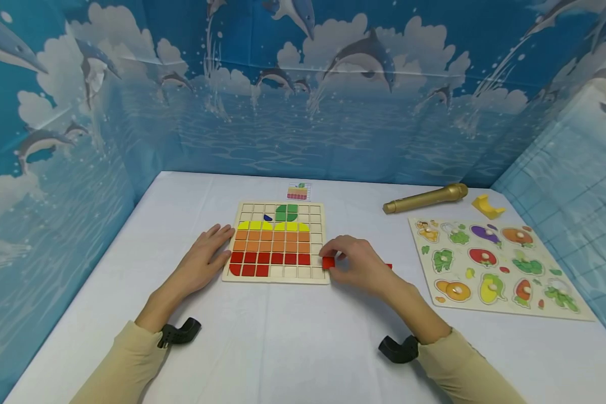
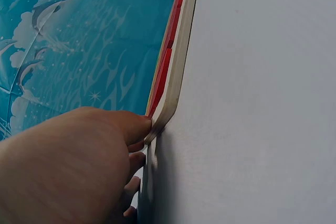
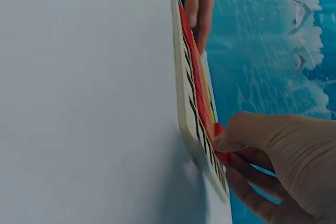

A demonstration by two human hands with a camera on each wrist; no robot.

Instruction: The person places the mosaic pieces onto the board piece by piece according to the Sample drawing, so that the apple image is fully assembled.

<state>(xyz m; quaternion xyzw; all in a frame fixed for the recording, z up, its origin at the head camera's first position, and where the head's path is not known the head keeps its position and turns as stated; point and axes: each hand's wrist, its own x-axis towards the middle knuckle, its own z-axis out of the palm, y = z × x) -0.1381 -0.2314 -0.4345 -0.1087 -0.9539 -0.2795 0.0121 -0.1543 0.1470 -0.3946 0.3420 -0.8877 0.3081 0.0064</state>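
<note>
A square wooden grid board [image 1: 290, 272] lies on the white table with rows of red, orange and yellow tiles, plus a green leaf shape [image 1: 286, 212] near its top. A small dark blue piece [image 1: 267, 217] sits left of the leaf. My left hand [image 1: 202, 259] rests along the board's left edge, its fingers fairly straight; in the left wrist view, the thumb [image 2: 137, 124] touches the corner. Between thumb and fingertips, my right hand [image 1: 358, 262] pinches a red square tile [image 1: 328, 262] at the board's right edge. Bare cells show along the bottom row and right column.
Behind my right hand, a bit of red [image 1: 389, 266] shows on the table. A small picture card [image 1: 299, 191] lies beyond the board. To the right are a gold microphone [image 1: 426, 198], a yellow curved piece [image 1: 487, 207] and a vegetable puzzle board [image 1: 464, 272]. Dolphin-print curtains [image 1: 293, 134] enclose the table.
</note>
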